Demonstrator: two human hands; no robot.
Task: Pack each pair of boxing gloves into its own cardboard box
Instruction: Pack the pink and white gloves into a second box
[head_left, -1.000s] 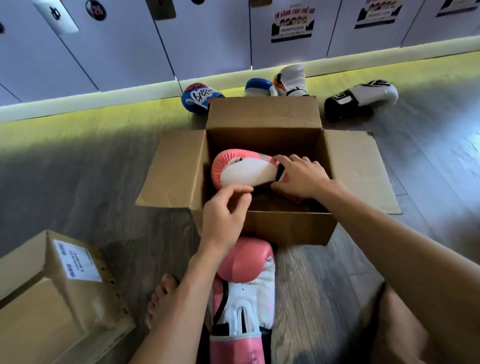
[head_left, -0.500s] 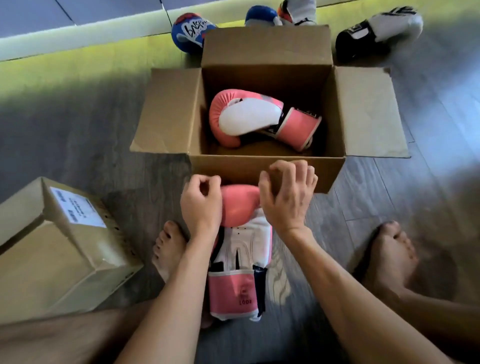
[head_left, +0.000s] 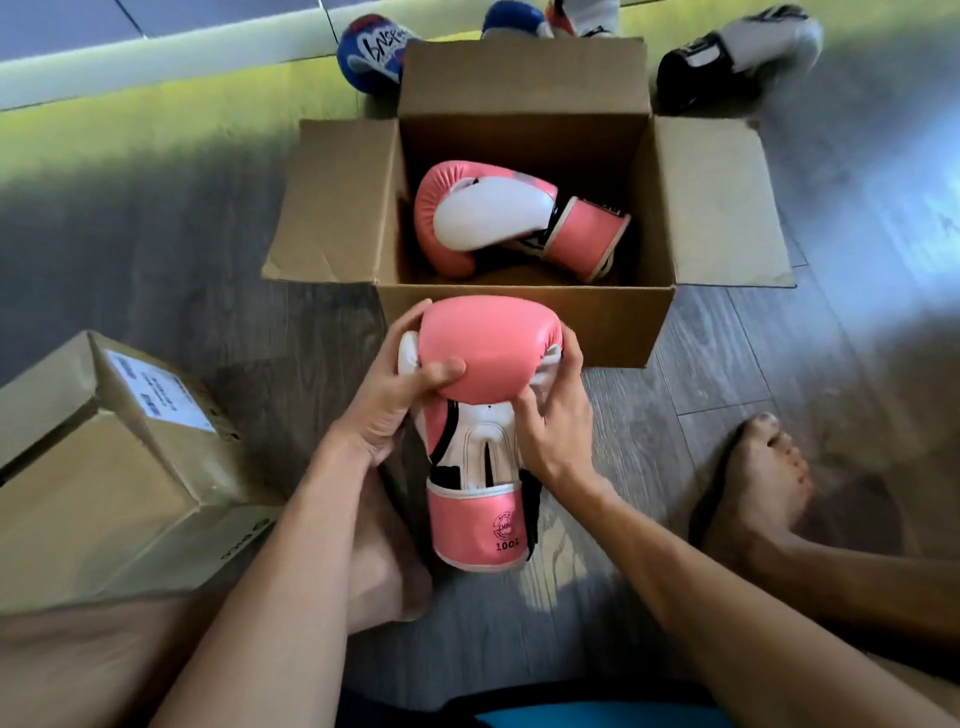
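Head view: half a second ago my hands only hovered over the second pink glove (head_left: 488, 353). Now both grip it, the left hand (head_left: 395, 400) curled round its padded end and the right hand (head_left: 556, 421) clasping the other side, just before the open cardboard box (head_left: 613, 332). The first pink glove (head_left: 498, 218) already lies inside, so I judge this pair nearly packed.

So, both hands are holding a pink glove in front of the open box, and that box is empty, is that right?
Not quite: in the head view the open box holds one pink glove. The left hand and right hand do hold the other pink glove in front of it.
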